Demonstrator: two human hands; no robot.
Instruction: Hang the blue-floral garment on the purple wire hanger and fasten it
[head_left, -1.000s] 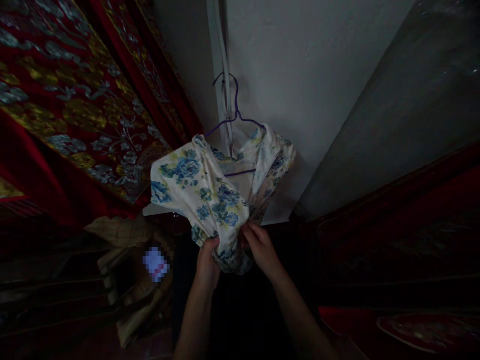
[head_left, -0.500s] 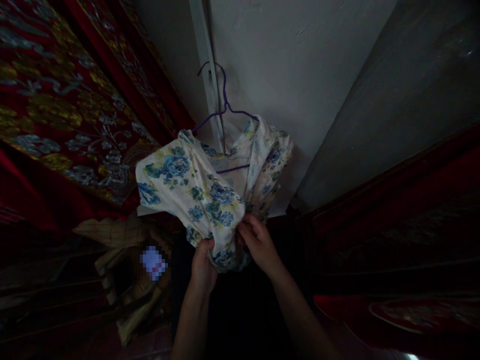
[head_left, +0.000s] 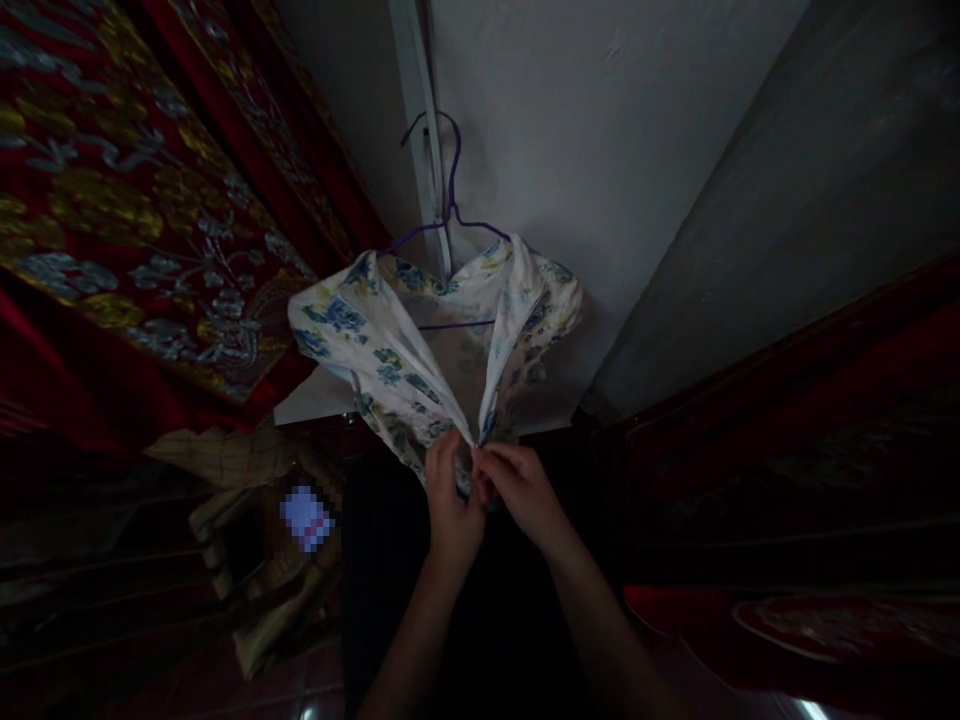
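Note:
A white shirt (head_left: 352, 325) with blue and green flowers hangs on a purple hanger (head_left: 454, 195). Its two front edges run down in a V and meet at my fingertips. My left hand (head_left: 452, 500) pinches the front edge on the left side. Close against it, my right hand (head_left: 521, 490) pinches the edge on the right, fingers curled. Whether a button sits between the fingertips is too dark to make out. Part of the lower shirt is hidden behind the hands.
White cords (head_left: 431, 110) hang at the hanger's hook, before a pale wall (head_left: 600, 150). Red cloth (head_left: 150, 230) with gold and silver embroidery drapes on the left. A bamboo chair (head_left: 232, 460) stands at lower left, bearing a blurred pale item (head_left: 307, 515).
My left hand has moved right and up from the shirt's lower left to meet my right hand. The shirt's left front is now drawn into a straight edge at the middle.

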